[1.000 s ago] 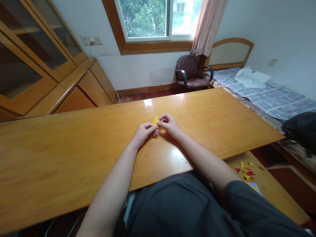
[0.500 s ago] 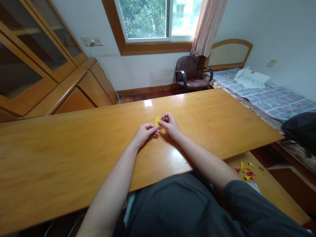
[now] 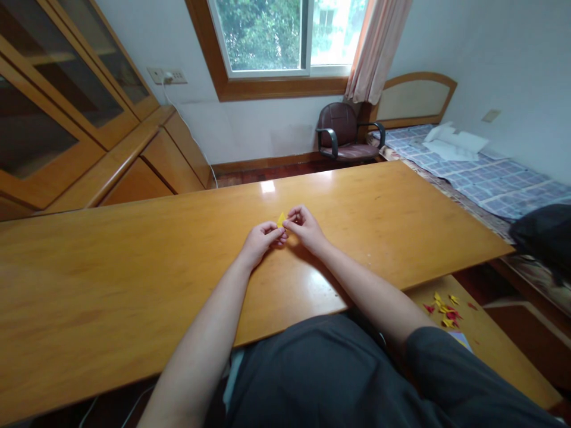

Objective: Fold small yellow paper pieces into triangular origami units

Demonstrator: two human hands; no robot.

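A small piece of folded yellow paper (image 3: 281, 220) is pinched between my two hands, just above the wooden table (image 3: 134, 267). My left hand (image 3: 264, 239) is closed on its lower left part, thumb on top. From the right, my right hand (image 3: 306, 226) grips its edge between thumb and forefinger. The paper comes to a point at the top. Fingers cover its lower part, so its full shape is hidden.
Several yellow and red folded paper figures (image 3: 447, 309) lie on a lower board (image 3: 495, 351) at the right. Beyond the table stand a brown armchair (image 3: 339, 131) and a bed with a checked cover (image 3: 473, 172). A glass-doored cabinet (image 3: 66, 101) is at the left.
Both hands have shifted very slightly left with the yellow paper. The paper's pointed tip now leans a little lower and further left.
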